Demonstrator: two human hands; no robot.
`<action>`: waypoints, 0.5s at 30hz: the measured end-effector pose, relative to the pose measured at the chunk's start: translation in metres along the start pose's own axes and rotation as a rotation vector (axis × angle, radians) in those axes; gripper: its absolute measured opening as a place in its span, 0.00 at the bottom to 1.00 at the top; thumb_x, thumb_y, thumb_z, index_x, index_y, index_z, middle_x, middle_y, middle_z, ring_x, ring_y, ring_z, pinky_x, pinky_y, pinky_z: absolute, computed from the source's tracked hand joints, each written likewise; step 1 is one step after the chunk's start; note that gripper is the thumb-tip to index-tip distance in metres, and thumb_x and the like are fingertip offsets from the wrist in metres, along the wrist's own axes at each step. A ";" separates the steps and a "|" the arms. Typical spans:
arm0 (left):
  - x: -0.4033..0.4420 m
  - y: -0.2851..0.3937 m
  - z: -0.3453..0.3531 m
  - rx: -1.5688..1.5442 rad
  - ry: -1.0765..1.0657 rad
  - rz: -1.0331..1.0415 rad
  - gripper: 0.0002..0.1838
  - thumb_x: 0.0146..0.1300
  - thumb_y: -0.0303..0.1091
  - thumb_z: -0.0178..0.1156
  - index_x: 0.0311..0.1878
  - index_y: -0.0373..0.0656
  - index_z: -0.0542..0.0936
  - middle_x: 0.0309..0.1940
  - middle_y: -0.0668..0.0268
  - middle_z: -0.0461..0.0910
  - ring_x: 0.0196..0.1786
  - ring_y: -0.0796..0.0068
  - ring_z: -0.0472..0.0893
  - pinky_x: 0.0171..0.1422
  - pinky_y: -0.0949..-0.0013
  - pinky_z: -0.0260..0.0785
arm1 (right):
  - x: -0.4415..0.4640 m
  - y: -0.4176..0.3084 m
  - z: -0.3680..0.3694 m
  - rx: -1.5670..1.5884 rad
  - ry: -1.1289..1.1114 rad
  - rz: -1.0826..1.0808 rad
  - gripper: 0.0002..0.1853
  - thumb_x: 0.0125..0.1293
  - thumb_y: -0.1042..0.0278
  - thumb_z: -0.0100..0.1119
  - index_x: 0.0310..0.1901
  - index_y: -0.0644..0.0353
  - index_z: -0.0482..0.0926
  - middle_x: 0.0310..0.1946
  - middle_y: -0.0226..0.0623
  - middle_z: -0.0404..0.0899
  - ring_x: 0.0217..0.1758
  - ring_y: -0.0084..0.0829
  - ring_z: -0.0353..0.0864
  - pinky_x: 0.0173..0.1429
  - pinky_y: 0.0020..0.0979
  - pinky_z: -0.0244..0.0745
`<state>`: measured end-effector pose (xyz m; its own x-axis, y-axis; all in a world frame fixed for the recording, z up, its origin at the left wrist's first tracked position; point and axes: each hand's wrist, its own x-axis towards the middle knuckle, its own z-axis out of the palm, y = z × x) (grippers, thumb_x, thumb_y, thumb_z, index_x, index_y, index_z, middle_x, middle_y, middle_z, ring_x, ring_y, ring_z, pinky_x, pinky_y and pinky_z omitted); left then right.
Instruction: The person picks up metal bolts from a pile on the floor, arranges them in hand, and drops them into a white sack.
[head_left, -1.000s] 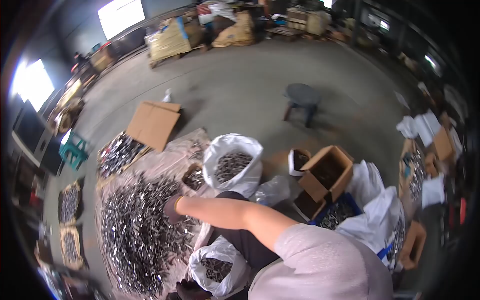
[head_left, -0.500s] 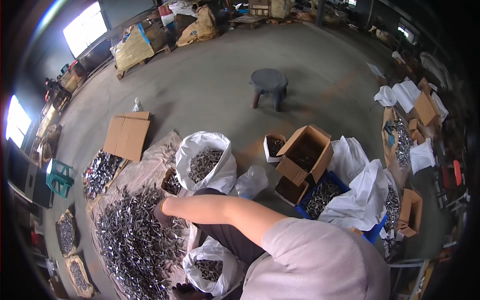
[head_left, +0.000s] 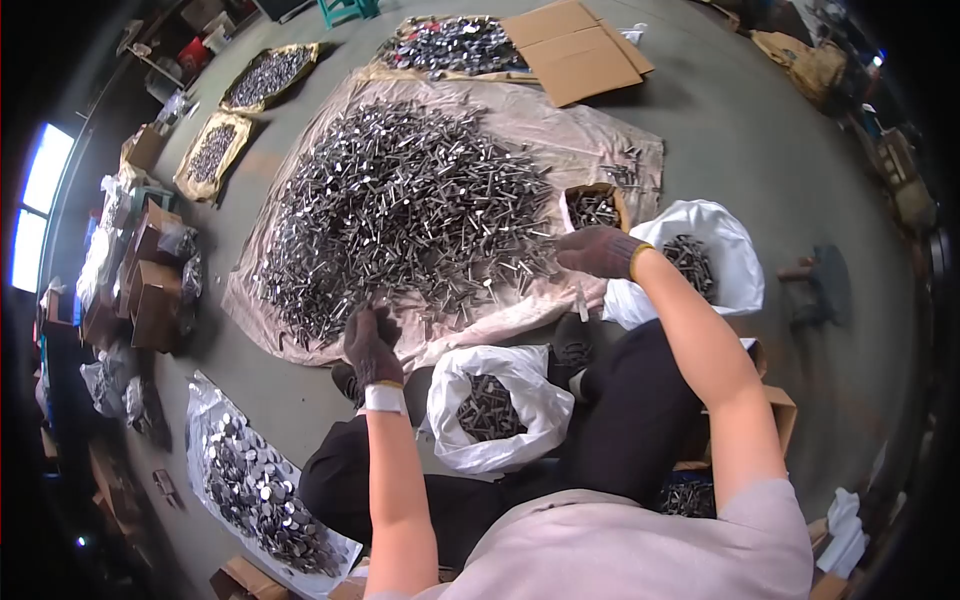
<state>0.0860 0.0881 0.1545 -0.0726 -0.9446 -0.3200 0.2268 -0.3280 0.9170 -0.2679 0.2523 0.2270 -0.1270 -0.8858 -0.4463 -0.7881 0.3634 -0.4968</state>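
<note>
A wide heap of small metal pieces [head_left: 410, 190], like short pins or bolts, lies on a pinkish cloth [head_left: 625, 135]. At the heap's near edge is my left hand [head_left: 372, 345] in a dark knitted glove, fingers curled; what they hold, if anything, cannot be made out. My right hand [head_left: 602, 252], gloved alike, hovers over the heap's right side with fingers drawn together, their contents hidden. Just beyond it stands a small box [head_left: 568, 212] of metal pieces. A white sack [head_left: 738, 245] with similar pieces is beside my right wrist. Another white sack [head_left: 455, 440] stands between my legs.
Flat cardboard [head_left: 575, 50] lies at the back beside a sheet of shiny parts [head_left: 460, 45]. Two smaller trays of parts [head_left: 265, 80] are at the far left. Round metal discs [head_left: 255, 480] cover a plastic sheet near my left knee. A dark stool [head_left: 825, 285] stands to the right.
My view has swung left towards the heap. The left hand has come from the bottom edge into full view; the right arm now reaches out beside the small box.
</note>
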 end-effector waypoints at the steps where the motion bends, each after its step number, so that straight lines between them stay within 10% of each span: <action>1: 0.010 -0.004 0.008 0.040 -0.022 0.003 0.11 0.71 0.37 0.60 0.50 0.44 0.83 0.35 0.65 0.85 0.28 0.77 0.79 0.31 0.71 0.75 | -0.001 -0.001 0.001 0.072 -0.008 0.025 0.22 0.73 0.50 0.50 0.57 0.55 0.80 0.54 0.48 0.83 0.59 0.51 0.81 0.65 0.44 0.73; 5: 0.062 -0.066 0.027 0.330 -0.208 -0.038 0.10 0.70 0.32 0.60 0.52 0.45 0.84 0.34 0.67 0.85 0.31 0.79 0.80 0.33 0.72 0.74 | -0.002 -0.013 -0.005 0.016 -0.119 0.004 0.26 0.74 0.47 0.49 0.65 0.55 0.75 0.56 0.51 0.82 0.60 0.51 0.81 0.64 0.43 0.74; 9: 0.094 -0.128 0.066 0.928 -0.349 0.311 0.16 0.68 0.41 0.61 0.54 0.46 0.84 0.41 0.56 0.88 0.42 0.55 0.86 0.50 0.62 0.77 | -0.018 -0.014 -0.012 0.098 -0.036 0.031 0.26 0.71 0.51 0.58 0.65 0.58 0.76 0.53 0.50 0.84 0.55 0.44 0.85 0.63 0.36 0.77; 11: 0.112 -0.126 0.099 1.197 -0.494 0.199 0.23 0.63 0.47 0.62 0.60 0.52 0.79 0.63 0.52 0.78 0.64 0.49 0.77 0.66 0.55 0.71 | -0.026 -0.021 -0.022 0.206 0.017 0.139 0.25 0.70 0.53 0.61 0.62 0.61 0.78 0.52 0.49 0.85 0.54 0.43 0.86 0.61 0.36 0.79; 15: 0.169 -0.151 0.150 1.564 -0.458 0.447 0.37 0.56 0.51 0.69 0.69 0.56 0.68 0.77 0.50 0.60 0.76 0.42 0.63 0.73 0.46 0.64 | -0.025 -0.016 -0.025 0.218 0.048 0.074 0.26 0.68 0.52 0.61 0.62 0.60 0.77 0.50 0.52 0.84 0.53 0.51 0.84 0.58 0.43 0.78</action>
<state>-0.1062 -0.0229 -0.0019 -0.5923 -0.7906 -0.1556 -0.7835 0.5201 0.3400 -0.2673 0.2611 0.2644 -0.2122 -0.8656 -0.4536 -0.6275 0.4765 -0.6157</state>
